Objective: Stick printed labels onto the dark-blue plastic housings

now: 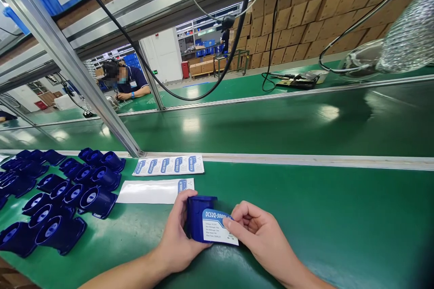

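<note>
While the left hand (178, 237) curls round a dark blue plastic housing (195, 223), digits at its upper and lower edges, the right hand (256, 228) pinches the right end of a white-and-blue label (217, 231) between thumb and bent fingers. Housing is held up in front of the wearer, over the green counter (325, 235). Label lies across the housing's face, its right part jutting past the edge (heading starts DC52Q-5000, the end covered by the thumb). Whether that left part is stuck down: cannot tell.

Just beyond the left hand: a backing strip (145, 193), mostly bare, one printed label at its right end. Behind that, a label sheet (168, 165) with five labels in a row. To the left, many similar housings (73, 195) in loose rows, openings facing roughly toward the camera.

Farther off, a co-worker (134, 83) in a dark shirt leans over another work surface; stacked cardboard boxes (291, 22) at upper right.
</note>
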The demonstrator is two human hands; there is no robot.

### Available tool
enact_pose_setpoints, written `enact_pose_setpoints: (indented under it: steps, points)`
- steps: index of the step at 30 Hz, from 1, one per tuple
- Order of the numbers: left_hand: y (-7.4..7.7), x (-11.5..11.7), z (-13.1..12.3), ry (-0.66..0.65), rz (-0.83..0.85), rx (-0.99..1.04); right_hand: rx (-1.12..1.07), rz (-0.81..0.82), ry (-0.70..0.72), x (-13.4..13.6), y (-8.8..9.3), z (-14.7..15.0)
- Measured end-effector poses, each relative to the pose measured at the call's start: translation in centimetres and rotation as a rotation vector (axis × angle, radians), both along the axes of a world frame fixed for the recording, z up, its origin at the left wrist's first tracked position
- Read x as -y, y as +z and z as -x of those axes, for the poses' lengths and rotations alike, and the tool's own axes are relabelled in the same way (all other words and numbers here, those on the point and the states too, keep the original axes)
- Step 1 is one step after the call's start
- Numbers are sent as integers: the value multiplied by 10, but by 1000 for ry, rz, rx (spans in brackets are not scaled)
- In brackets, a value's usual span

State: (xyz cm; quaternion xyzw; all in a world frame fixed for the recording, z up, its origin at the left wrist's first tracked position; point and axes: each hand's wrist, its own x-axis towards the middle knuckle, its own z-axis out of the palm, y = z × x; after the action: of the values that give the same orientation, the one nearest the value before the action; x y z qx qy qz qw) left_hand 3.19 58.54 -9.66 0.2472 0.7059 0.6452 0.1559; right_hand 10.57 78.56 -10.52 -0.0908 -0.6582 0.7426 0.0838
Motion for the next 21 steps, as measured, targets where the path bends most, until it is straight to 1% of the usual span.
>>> enact_pose_setpoints:
  steps: [6, 9, 12, 15, 18, 21]
  points:
    - [0, 0, 4, 26, -78, 63, -33, -7, -71, 3, -2, -1]
    - [-2, -1, 3, 10, -70, 21, -64, -89, -99, 2, -1, -1]
    - [-9, -2, -1, -23, -45, -115, -88, -149, -6, 2, 1, -1]
    - [-15, -3, -7, -69, -22, -257, -47, -174, 97, 4, 5, -1]
    - [-16, -5, -12, -79, -15, -319, 16, -179, 115, 7, 12, -1]
    - [-13, -6, -14, -38, -10, -319, 30, -177, 115, 10, 18, -3]
